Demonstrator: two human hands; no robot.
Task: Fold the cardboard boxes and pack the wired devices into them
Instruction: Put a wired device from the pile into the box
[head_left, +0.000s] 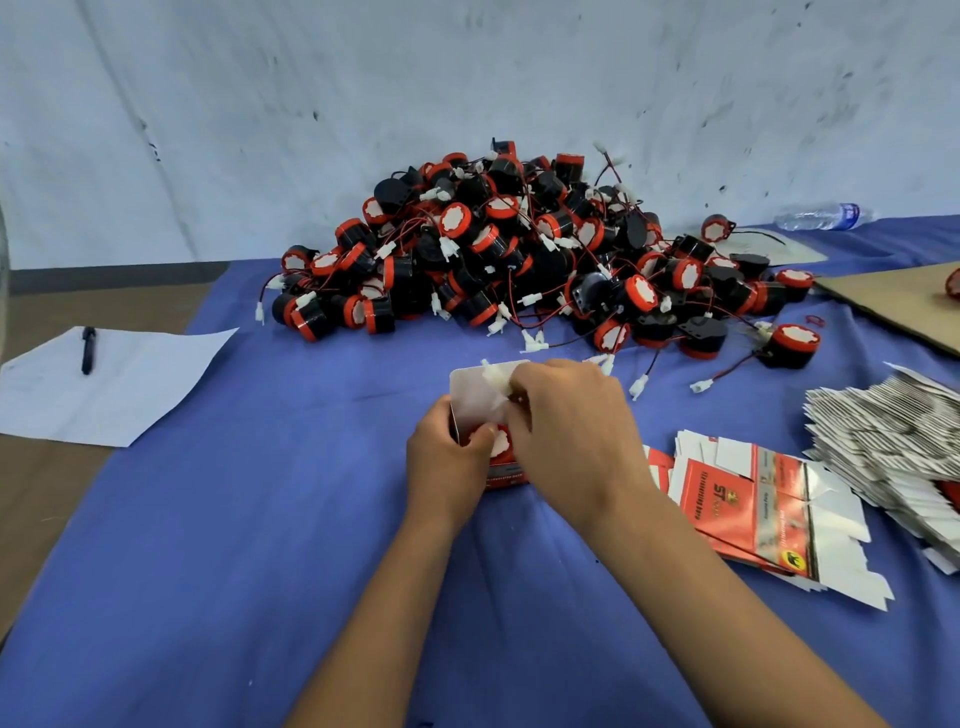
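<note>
On the blue worktop (260, 519), left hand (449, 467) grips thin, crushable box (475, 400) by its sides; right hand (571, 436) pinches the device's floppy wire connector (496, 375), tucking it in. Looks light.

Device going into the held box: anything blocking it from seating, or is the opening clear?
Nothing foreign blocks it. The left hand grips the red box, lid flap standing open at the back. The device sits in the opening; the right hand pinches its white connector, not yet tucked in.
</note>
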